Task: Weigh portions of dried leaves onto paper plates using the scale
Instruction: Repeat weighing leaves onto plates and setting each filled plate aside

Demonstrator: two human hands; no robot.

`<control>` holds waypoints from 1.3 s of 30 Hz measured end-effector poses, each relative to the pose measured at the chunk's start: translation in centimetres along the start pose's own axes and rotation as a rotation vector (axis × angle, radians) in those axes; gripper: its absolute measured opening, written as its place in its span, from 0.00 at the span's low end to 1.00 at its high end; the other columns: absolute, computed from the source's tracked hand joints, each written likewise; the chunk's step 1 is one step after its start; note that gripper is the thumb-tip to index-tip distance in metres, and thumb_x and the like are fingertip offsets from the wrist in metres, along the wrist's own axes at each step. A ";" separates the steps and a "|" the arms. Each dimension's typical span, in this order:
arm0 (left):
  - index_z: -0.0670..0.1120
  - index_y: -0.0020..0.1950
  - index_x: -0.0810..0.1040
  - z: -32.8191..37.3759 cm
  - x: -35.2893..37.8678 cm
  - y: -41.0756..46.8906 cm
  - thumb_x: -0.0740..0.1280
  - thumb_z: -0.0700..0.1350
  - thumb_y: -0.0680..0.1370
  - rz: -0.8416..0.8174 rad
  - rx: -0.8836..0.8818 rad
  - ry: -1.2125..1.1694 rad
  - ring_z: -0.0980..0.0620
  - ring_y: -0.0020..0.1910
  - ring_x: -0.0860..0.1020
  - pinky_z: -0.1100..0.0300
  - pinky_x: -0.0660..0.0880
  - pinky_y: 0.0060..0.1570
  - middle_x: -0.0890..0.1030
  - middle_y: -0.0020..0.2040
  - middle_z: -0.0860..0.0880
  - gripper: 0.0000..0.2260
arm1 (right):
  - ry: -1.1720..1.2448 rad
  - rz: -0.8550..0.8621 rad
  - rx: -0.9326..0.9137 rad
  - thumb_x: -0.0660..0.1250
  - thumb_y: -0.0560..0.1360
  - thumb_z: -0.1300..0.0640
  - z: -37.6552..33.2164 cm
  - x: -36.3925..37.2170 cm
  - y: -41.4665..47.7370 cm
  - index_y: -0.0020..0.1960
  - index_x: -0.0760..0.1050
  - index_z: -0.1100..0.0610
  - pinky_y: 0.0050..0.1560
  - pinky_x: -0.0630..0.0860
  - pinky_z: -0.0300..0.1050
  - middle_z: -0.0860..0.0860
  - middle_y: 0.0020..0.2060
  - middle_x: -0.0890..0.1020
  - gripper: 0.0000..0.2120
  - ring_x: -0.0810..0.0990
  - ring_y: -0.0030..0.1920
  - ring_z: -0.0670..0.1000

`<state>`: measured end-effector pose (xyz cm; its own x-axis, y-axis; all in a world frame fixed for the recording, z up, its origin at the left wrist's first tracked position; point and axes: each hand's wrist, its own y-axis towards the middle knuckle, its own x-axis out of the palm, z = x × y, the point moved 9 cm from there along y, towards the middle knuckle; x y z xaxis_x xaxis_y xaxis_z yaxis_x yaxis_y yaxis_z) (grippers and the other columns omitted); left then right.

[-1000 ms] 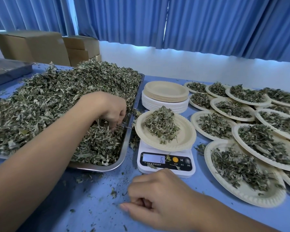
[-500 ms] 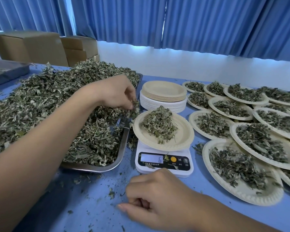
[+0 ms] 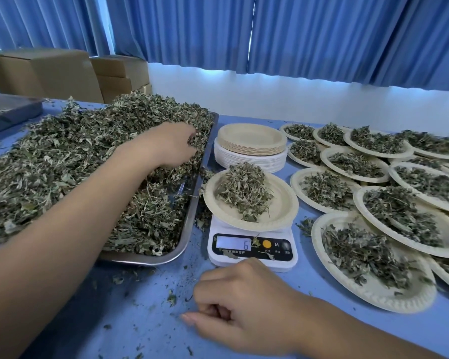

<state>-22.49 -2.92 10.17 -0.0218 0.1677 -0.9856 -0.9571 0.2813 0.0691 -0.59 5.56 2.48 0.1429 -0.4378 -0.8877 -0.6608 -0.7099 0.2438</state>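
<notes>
Left grip [image 3: 171, 146] curled round a pinch of dried leaves [image 3: 62, 164] in the tray [image 3: 192, 216]; right grip [image 3: 244, 301] idle, loosely curled on bench [image 3: 127, 307]. Plate [image 3: 283, 203] on scale [image 3: 233, 242] holds a leaf mound. Risk: flakes drop off between tray and plate, or the pinch overshoots.

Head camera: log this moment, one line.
left hand in tray leaves, grip unclear | right hand idle on table | plate, leaf pile on scale | display 6
</notes>
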 end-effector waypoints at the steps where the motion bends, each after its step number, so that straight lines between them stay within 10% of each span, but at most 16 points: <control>1: 0.48 0.81 0.61 -0.6 1.1 -0.1 0.63 0.47 0.83 -0.095 -0.020 0.081 0.42 0.73 0.69 0.49 0.68 0.70 0.66 0.78 0.45 0.26 | -0.002 -0.003 0.002 0.66 0.82 0.47 0.0 0.0 0.0 0.37 0.72 0.55 0.36 0.72 0.51 0.47 0.32 0.72 0.18 0.68 0.33 0.48; 4: 0.48 0.80 0.63 -0.6 3.9 -0.6 0.67 0.47 0.81 -0.319 0.040 0.221 0.43 0.74 0.68 0.51 0.66 0.71 0.65 0.79 0.46 0.28 | -0.020 -0.002 0.003 0.66 0.82 0.47 0.0 0.0 0.0 0.36 0.70 0.55 0.36 0.71 0.51 0.47 0.32 0.71 0.19 0.68 0.33 0.48; 7: 0.48 0.53 0.78 0.1 5.7 -0.8 0.71 0.44 0.78 -0.410 0.093 0.215 0.49 0.48 0.79 0.55 0.77 0.47 0.82 0.55 0.47 0.05 | -0.027 -0.004 0.007 0.66 0.82 0.46 0.0 0.0 0.0 0.36 0.70 0.54 0.36 0.71 0.50 0.46 0.32 0.71 0.19 0.68 0.33 0.48; 10: 0.43 0.49 0.80 0.5 6.1 -0.5 0.72 0.41 0.76 -0.380 0.115 0.238 0.47 0.41 0.79 0.57 0.72 0.35 0.82 0.46 0.46 0.04 | -0.013 -0.001 0.012 0.66 0.82 0.46 -0.1 0.0 0.0 0.36 0.70 0.54 0.36 0.71 0.50 0.47 0.32 0.71 0.19 0.68 0.33 0.49; 18: 0.48 0.57 0.80 -0.2 4.3 0.4 0.78 0.44 0.71 -0.161 -0.005 0.105 0.44 0.55 0.79 0.55 0.77 0.48 0.80 0.58 0.44 0.17 | -0.005 0.002 0.009 0.66 0.82 0.47 -0.2 -0.2 0.0 0.36 0.70 0.54 0.35 0.71 0.51 0.47 0.32 0.71 0.19 0.68 0.32 0.49; 20: 0.58 0.72 0.68 -1.0 3.6 0.6 0.79 0.55 0.69 -0.080 -0.058 0.256 0.39 0.75 0.62 0.36 0.63 0.69 0.63 0.76 0.42 0.35 | 0.002 0.011 0.004 0.66 0.82 0.47 -0.1 -0.2 0.0 0.36 0.70 0.55 0.35 0.71 0.51 0.47 0.32 0.71 0.19 0.68 0.32 0.49; 23: 0.66 0.79 0.50 -2.5 4.6 0.8 0.73 0.62 0.73 -0.158 -0.130 0.264 0.38 0.80 0.36 0.23 0.41 0.69 0.37 0.82 0.48 0.43 | 0.010 0.014 0.001 0.66 0.82 0.47 -0.1 -0.1 0.0 0.36 0.71 0.55 0.36 0.72 0.51 0.47 0.31 0.72 0.19 0.69 0.32 0.48; 29: 0.62 0.81 0.52 -4.4 6.6 0.6 0.65 0.69 0.76 -0.371 -0.140 0.328 0.40 0.78 0.61 0.25 0.51 0.70 0.58 0.82 0.51 0.38 | 0.011 0.022 0.006 0.66 0.82 0.48 0.0 -0.1 -0.1 0.36 0.72 0.55 0.36 0.72 0.52 0.47 0.32 0.72 0.19 0.70 0.32 0.49; 33: 0.56 0.68 0.75 -2.5 4.3 1.1 0.67 0.62 0.78 -0.131 -0.045 0.131 0.46 0.56 0.80 0.41 0.72 0.64 0.79 0.65 0.49 0.21 | 0.033 0.028 0.006 0.66 0.82 0.48 0.1 -0.2 0.0 0.36 0.71 0.55 0.36 0.72 0.52 0.47 0.32 0.72 0.19 0.70 0.32 0.49; 35: 0.54 0.62 0.78 -2.4 2.4 1.3 0.66 0.59 0.79 0.053 -0.076 -0.023 0.45 0.52 0.81 0.39 0.75 0.62 0.79 0.63 0.46 0.15 | 0.033 0.026 0.006 0.66 0.82 0.48 0.1 -0.1 0.0 0.36 0.72 0.56 0.36 0.72 0.52 0.47 0.32 0.72 0.19 0.71 0.32 0.49; 39: 0.59 0.73 0.65 -5.6 1.2 1.3 0.66 0.64 0.77 0.113 -0.315 0.195 0.31 0.76 0.58 0.20 0.50 0.65 0.58 0.79 0.39 0.27 | 0.026 0.030 -0.002 0.66 0.82 0.49 0.0 -0.1 0.0 0.36 0.72 0.56 0.36 0.72 0.51 0.48 0.32 0.73 0.19 0.70 0.32 0.49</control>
<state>-25.35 -7.64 8.17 -0.1572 -0.0101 -0.9875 -0.9868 -0.0381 0.1575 -0.60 5.58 2.57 0.1420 -0.4728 -0.8697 -0.6637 -0.6973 0.2707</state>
